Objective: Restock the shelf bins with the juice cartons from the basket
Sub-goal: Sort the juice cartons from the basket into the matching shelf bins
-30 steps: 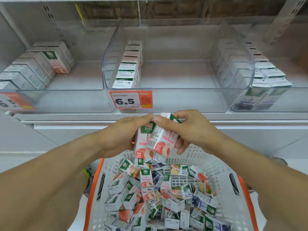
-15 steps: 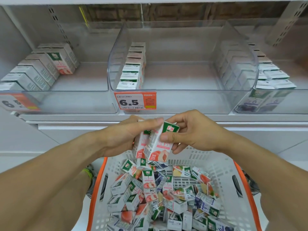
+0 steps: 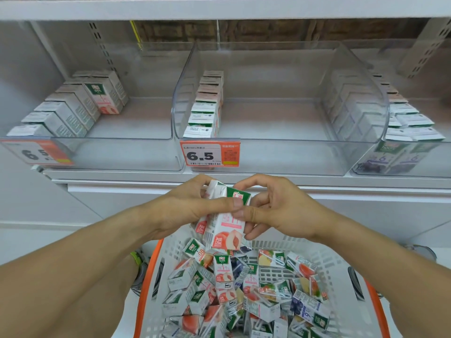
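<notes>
Both hands meet above the basket (image 3: 341, 269) and hold peach juice cartons (image 3: 225, 230) upright between them. My left hand (image 3: 185, 211) grips them from the left, thumb across the front carton. My right hand (image 3: 273, 211) pinches the front carton from the right. A second carton shows behind the first. The white basket with orange rim holds several mixed juice cartons (image 3: 234, 296). Above, the middle clear shelf bin (image 3: 280, 152) holds one row of cartons (image 3: 207, 106) along its left side.
The left bin (image 3: 109, 152) holds white cartons along its left side and a peach carton (image 3: 105, 98). The right bin (image 3: 402, 162) holds grape cartons. Orange 6.5 price tags (image 3: 210, 153) hang on the bin fronts. The shelf's front edge runs just above my hands.
The front carton has turned in my hands so its peach picture faces me. Both hands stayed together above the basket, and the view has shifted slightly.
</notes>
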`<state>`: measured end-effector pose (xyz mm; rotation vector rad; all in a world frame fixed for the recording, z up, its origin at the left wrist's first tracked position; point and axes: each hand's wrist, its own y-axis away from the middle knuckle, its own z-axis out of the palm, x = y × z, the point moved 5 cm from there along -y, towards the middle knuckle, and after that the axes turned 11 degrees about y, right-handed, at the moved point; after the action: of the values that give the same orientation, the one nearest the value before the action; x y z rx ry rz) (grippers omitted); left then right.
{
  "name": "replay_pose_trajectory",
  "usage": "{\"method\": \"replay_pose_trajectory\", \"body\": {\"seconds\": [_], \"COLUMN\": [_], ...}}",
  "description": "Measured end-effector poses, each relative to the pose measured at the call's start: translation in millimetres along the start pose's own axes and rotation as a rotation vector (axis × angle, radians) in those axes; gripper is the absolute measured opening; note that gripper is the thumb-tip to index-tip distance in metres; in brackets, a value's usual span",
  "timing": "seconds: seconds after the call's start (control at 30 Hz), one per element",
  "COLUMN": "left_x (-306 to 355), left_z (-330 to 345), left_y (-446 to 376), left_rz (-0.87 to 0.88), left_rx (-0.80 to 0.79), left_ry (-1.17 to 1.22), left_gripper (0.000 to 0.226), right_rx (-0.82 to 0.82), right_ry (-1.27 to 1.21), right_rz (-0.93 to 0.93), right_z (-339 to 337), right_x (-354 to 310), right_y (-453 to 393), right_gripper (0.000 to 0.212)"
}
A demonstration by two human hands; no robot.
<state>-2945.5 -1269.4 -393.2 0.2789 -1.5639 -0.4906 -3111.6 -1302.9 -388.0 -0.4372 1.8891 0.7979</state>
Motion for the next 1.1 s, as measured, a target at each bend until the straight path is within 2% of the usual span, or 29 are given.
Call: {"method": "replay_pose_trajectory", "body": {"seconds": [0.1, 0.23, 0.33, 0.5, 0.63, 0.73, 0.83, 0.97, 1.1], "left_x": [2, 5, 3, 1, 4, 8, 9, 13, 25], "left_z": [-7, -12, -17, -31, -42, -49, -61, -86, -114], "left_y": [3, 10, 16, 24, 31, 39, 45, 60, 82], "left_rz": [0.026, 0.039, 0.058, 0.09, 0.127, 0.181, 0.226, 0.291, 0.455], "left_rx": [0.019, 0.009, 0.012, 0.011, -0.073, -0.079, -0.048, -0.009, 0.074], "left_ry": [0.023, 0.065, 0.078, -0.024, -0.085, -0.145, -0.181, -0.068, 0.04], "left_gripper": [0.075, 0.066, 0.07, 0.066, 0.061, 0.055, 0.059, 0.082, 0.081], "right_rx": [0.055, 0.108, 0.123, 0.0, -0.108, -0.181, -0.114, -0.023, -0.007], "right_ry": [-0.05, -0.191, -0.207, -0.158, -0.145, -0.142, -0.089, -0.035, 0.009], "right_rz": [-0.007, -0.026, -0.047, -0.025, -0.028, -0.1, -0.166, -0.301, -0.469], "right_z": [4, 14, 20, 24, 27, 37, 45, 58, 74], "right_x": [0, -3, -5, -9, -13, -17, -23, -47, -91], "right_y": [-2, -5, -7, -13, -18, -21, -25, -28, -38], "right_gripper": [0.046, 0.035, 0.033, 0.051, 0.063, 0.067, 0.071, 0.075, 0.064]}}
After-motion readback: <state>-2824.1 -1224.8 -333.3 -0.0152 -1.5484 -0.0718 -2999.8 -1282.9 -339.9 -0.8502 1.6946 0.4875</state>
